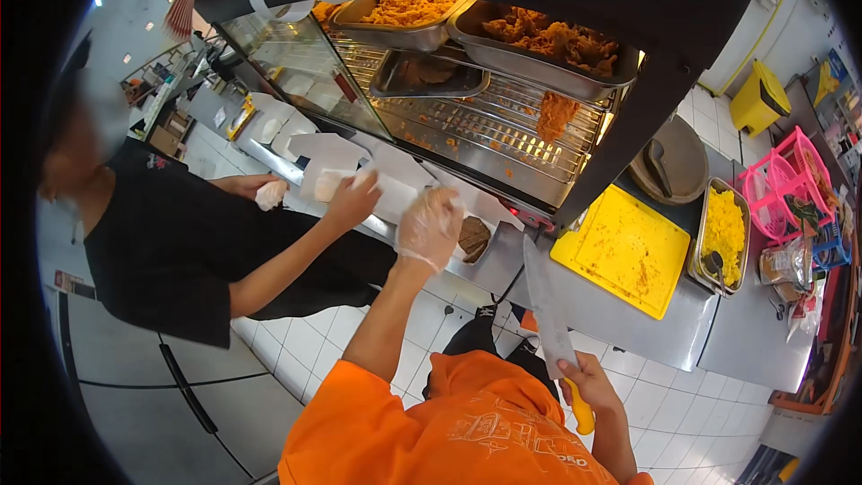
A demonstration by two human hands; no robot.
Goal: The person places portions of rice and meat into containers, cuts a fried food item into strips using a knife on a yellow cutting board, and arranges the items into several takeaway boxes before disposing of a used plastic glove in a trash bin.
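Observation:
My right hand [591, 383] grips a large knife [549, 305] by its yellow handle, the broad blade pointing up and away beside the counter edge. On my left hand [429, 232] is a clear plastic glove. Its fingers are bent together over the open white boxes, and what they hold, if anything, is hidden. Brown sliced meat [473, 239] lies in the box just right of that hand. Close by on the left, a co-worker's bare hand [353, 201] reaches over another open box [325, 162]. The co-worker's other hand is at a white lump [271, 195].
A heated display cabinet [503, 139] stands ahead, holding metal trays of fried food [548, 45] and one loose piece [557, 115] on its rack. Right of it are a yellow cutting board [624, 251], a tray of yellow rice [724, 229] and a round grey-brown vessel [684, 162]. The co-worker [171, 233] stands left.

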